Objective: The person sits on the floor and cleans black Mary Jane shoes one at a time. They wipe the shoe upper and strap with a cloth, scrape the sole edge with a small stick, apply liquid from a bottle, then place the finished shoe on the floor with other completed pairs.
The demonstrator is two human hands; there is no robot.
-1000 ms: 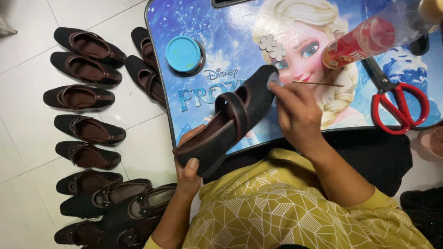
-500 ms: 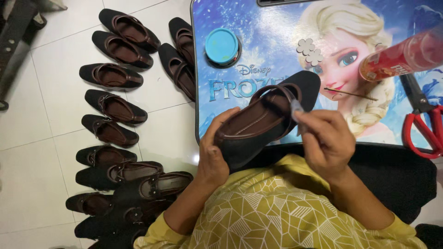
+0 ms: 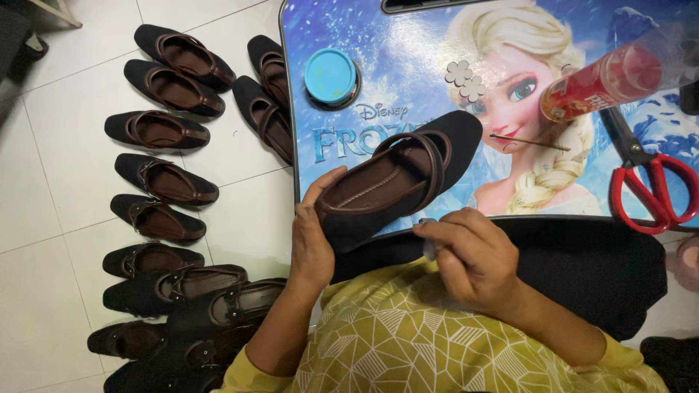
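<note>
My left hand (image 3: 312,244) grips the heel end of a black shoe (image 3: 397,182) with a brown lining and strap, holding it tilted over the front edge of a small picture-printed table (image 3: 408,80). My right hand (image 3: 466,258) is below the shoe near my lap, fingers pinched on a small pale object that is mostly hidden. A thin stick (image 3: 530,142) lies on the table just right of the shoe's toe.
On the table are a round blue lid (image 3: 331,76), two small flower-shaped pieces (image 3: 466,78), a red-and-clear bottle (image 3: 619,73) on its side and red-handled scissors (image 3: 652,185). Several matching black shoes (image 3: 164,131) lie in rows on the white tiled floor at left.
My right hand has come down from the shoe's strap to the lap, away from the shoe. The left hand still holds the shoe at its heel.
</note>
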